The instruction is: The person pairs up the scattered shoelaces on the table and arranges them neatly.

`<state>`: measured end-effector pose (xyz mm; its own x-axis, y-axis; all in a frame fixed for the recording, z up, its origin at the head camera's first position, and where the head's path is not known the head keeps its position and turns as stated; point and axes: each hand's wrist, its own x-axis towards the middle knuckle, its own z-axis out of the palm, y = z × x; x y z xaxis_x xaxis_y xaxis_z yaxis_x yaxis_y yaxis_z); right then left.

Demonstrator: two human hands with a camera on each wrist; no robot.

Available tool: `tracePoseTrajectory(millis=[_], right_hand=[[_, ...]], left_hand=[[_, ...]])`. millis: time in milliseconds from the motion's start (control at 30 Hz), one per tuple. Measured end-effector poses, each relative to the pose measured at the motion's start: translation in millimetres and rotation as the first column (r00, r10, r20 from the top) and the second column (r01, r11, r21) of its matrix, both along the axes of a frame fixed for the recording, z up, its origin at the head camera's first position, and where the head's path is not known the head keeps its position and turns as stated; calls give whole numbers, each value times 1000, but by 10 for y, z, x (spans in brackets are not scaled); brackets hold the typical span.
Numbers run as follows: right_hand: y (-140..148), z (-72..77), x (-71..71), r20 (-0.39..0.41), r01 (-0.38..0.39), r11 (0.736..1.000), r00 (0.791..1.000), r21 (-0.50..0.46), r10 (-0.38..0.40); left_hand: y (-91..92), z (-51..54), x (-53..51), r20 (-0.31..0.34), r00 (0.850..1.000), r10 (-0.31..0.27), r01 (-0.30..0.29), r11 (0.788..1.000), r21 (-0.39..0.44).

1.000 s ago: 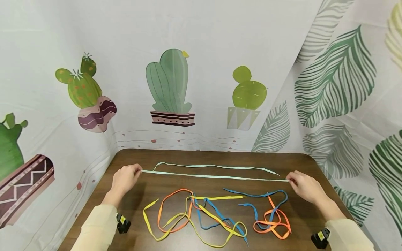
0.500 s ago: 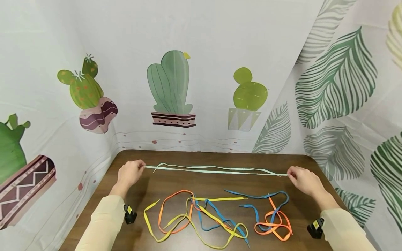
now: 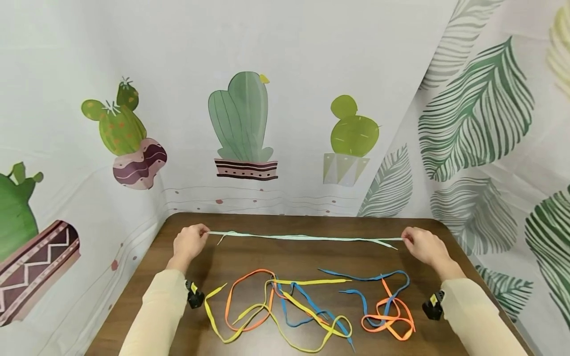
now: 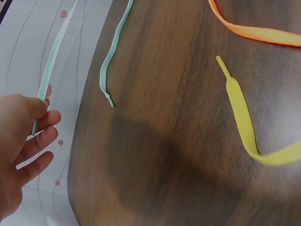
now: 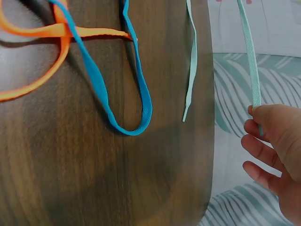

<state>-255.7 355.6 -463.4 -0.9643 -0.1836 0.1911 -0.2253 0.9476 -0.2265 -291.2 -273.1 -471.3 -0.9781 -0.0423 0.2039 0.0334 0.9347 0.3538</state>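
A pale mint-green shoelace [image 3: 218, 233] is stretched nearly straight between both hands, above the table. My left hand [image 3: 189, 243] pinches one end between thumb and forefinger; in the left wrist view the lace tip [image 4: 34, 127] pokes out below the thumb and the other fingers are loosely bent. At the opposite end, my right hand [image 3: 425, 243] pinches the lace likewise, its tip [image 5: 261, 129] showing past the fingers. A second mint-green shoelace [image 3: 386, 244] lies on the tabletop, mostly covered by the held one in the head view; its ends [image 4: 104, 70] show in the wrist views.
Nearer the body, yellow [image 3: 311, 283], orange [image 3: 228, 306] and blue [image 3: 307, 296] shoelaces lie tangled on the brown table [image 3: 213, 341]. To the right is another tangle of blue [image 3: 406, 282] and orange [image 3: 407, 316] shoelaces. A patterned cloth [image 3: 303, 59] hangs behind the table.
Both hands have moved away from the body and slightly inward, carrying the held shoelace until it overlaps the lying one in the head view. The other shoelaces stay put.
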Motion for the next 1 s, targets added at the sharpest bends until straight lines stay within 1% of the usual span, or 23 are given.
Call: tracePoseTrajectory(millis=[167, 400, 533, 667, 1000], right_hand=[[8, -24, -64, 49, 39, 999, 998, -30, -38], [-14, -51, -146, 106, 77, 996, 992, -42, -72], [-40, -58, -184, 129, 87, 995, 988, -46, -81], [-65, -60, -211, 139, 107, 993, 985, -49, -99], [-133, -80, -271, 193, 162, 986, 969, -41, -152]], left_hand=[[60, 4, -56, 29, 999, 45, -46, 998, 50], [128, 29, -111, 68, 995, 74, -80, 993, 89], [153, 9, -130, 91, 991, 98, -107, 990, 97], [177, -19, -153, 110, 988, 108, -119, 987, 104], [249, -74, -192, 127, 980, 152, -167, 979, 115]])
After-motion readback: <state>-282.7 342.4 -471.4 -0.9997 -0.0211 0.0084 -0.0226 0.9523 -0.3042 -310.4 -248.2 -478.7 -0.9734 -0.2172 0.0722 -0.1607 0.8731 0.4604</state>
